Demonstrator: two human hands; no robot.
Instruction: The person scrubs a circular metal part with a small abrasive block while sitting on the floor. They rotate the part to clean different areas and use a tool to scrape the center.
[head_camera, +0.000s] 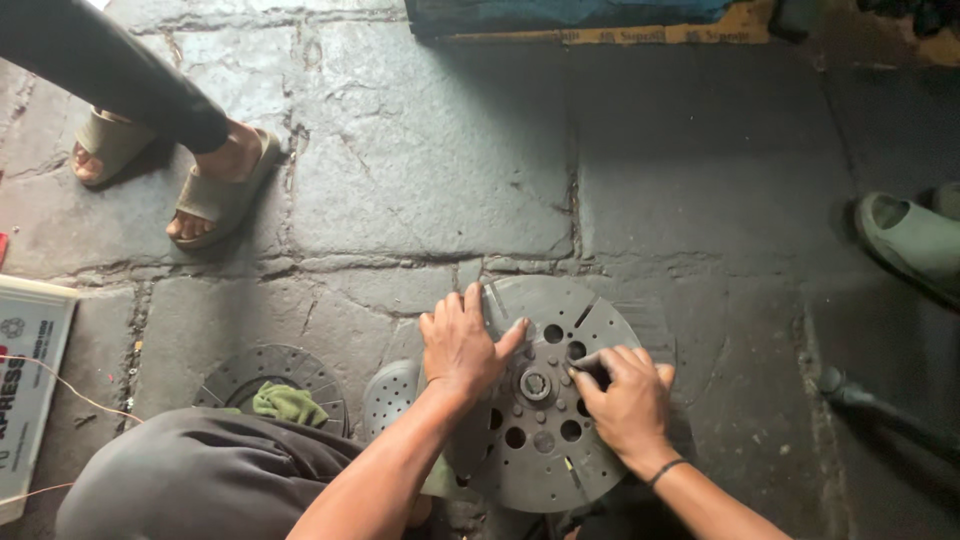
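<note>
Under the left hand (460, 345), spread flat, lies a round metal disc (545, 390); beside it the right hand (625, 395) pinches something small near the hub (535, 385), work seemingly unfinished.

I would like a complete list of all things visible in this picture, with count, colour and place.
Round metal clutch disc with holes and centre hub: one, dark grey, on the floor under both hands.
Second ringed disc: one, dark grey, lower left.
Crumpled cloth: one, green, on the second disc.
Stone slab floor: grey, everywhere.
Flat printed box: one, white, left edge.
Another person's sandalled feet: two, beige sandals, upper left.
Loose sandal: one, pale green, right edge.
Left hand: flat on the clutch disc.
Right hand: beside the hub, fingers curled; black wristband.
</note>
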